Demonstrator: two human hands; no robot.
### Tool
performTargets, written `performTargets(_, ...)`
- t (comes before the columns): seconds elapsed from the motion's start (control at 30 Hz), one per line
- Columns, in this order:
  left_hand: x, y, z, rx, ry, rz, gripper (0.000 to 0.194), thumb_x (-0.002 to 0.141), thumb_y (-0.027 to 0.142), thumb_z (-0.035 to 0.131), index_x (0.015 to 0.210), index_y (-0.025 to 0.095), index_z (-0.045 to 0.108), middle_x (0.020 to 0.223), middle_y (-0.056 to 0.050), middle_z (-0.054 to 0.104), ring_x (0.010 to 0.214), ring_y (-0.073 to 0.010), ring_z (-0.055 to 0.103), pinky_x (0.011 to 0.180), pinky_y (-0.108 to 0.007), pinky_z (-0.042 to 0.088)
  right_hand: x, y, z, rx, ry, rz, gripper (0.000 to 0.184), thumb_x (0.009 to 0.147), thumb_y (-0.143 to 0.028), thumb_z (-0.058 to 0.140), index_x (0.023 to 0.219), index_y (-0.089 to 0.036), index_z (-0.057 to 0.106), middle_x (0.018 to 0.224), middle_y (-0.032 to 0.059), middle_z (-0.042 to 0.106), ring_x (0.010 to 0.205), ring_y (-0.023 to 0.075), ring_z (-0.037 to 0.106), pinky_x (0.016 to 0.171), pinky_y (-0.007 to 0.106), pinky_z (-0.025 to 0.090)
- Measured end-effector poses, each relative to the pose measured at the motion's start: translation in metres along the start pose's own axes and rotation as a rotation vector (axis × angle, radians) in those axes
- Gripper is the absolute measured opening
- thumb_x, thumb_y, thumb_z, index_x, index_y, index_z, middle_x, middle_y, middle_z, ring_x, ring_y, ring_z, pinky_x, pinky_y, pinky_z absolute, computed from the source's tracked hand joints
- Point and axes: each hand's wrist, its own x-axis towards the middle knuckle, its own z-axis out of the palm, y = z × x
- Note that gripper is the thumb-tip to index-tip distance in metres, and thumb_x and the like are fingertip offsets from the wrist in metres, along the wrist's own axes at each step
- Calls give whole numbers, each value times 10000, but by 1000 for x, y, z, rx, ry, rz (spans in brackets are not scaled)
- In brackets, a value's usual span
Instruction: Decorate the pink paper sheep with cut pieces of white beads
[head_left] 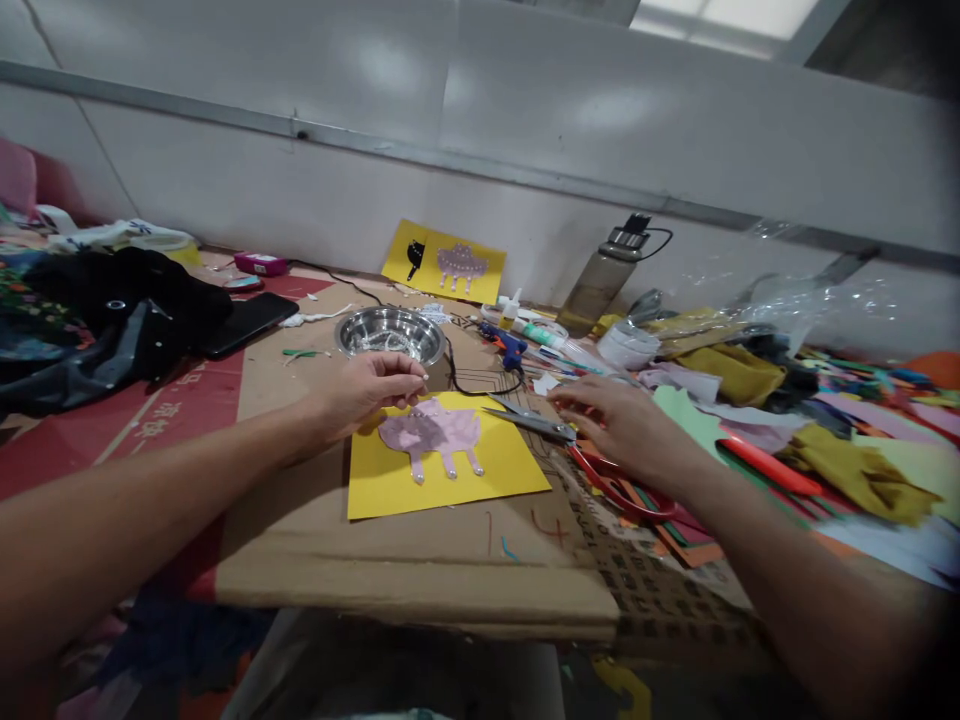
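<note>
My left hand [367,390] is closed in a pinch over the upper left of a yellow card [382,490]. A tiny white bead [425,378] shows at its fingertips. On the card lies a pinkish-lilac animal-shaped cutout [435,435] with pearl-like beads at the ends of its legs. My right hand [619,420] is over the table right of the card, its fingers bent loosely and apart, with nothing visible between them. Just below it, scissors [544,425] with red handles lie with their blades reaching over the card's right edge.
Behind the card stand a metal bowl [360,325] of beads and a blue glue gun [512,347]. Another decorated yellow card [480,285] leans on the wall beyond, near a bottle [600,285]. Cloth and paper scraps [727,375] crowd the right; a phone [247,325] lies left.
</note>
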Motion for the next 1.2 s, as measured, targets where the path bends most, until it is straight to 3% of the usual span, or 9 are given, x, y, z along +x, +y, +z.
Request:
performTargets(0.13,0,0,-1,-4,2,0,117,672,182,699,736,135,613,634,-14,608,554,-74,494,558,-217,371,18,-9,18,117,-37,-116,270,903,-237,435,1021,-238,679,969,70,675,874,194,618,773,318,475)
performTargets(0.27,1,-2,-2,16,-14,6,123,680,190,705,746,135,618,646,-17,615,557,-75,500,561,-214,381,30,-6,16,124,-158,-199,247,883,-196,439,939,-222,679,963,71,659,874,188,596,773,311,459)
performTargets(0.37,1,-4,-2,22,-26,-10,120,691,199,705,750,138,621,671,-25,627,560,-77,506,553,-212,384,44,-7,6,72,-300,-222,213,828,-135,451,830,-199,655,899,66,652,823,186,575,741,303,440)
performTargets(0.5,0,-2,-1,21,-8,-39,123,686,195,703,750,138,616,665,-27,626,554,-76,501,533,-203,374,66,-9,0,29,-567,-134,173,712,-70,491,710,-207,598,710,19,624,655,154,537,587,255,383)
performTargets(0.57,-1,0,0,20,-7,-31,120,682,189,700,749,137,615,652,-21,616,556,-75,499,543,-204,377,72,-9,0,15,-641,-125,182,689,-57,482,693,-211,578,645,3,597,593,139,506,541,246,345)
performTargets(0.73,-2,2,0,35,-9,-14,114,677,190,697,741,140,616,636,-15,603,554,-79,494,540,-211,374,66,-9,0,-27,-576,-221,126,703,-85,492,664,-195,540,675,20,583,599,131,479,538,245,318)
performTargets(1.07,-1,0,0,23,-22,-17,104,676,192,700,728,143,624,651,-28,615,558,-85,502,532,-219,366,46,0,13,11,-373,-224,83,742,-112,476,741,-188,511,816,48,564,709,150,477,628,258,360)
performTargets(1.2,-1,-1,1,13,-10,-31,116,670,193,708,732,141,624,661,-32,625,552,-81,498,534,-219,368,46,-4,11,39,-372,-241,124,726,-76,449,722,-193,490,795,35,546,699,144,462,615,252,339)
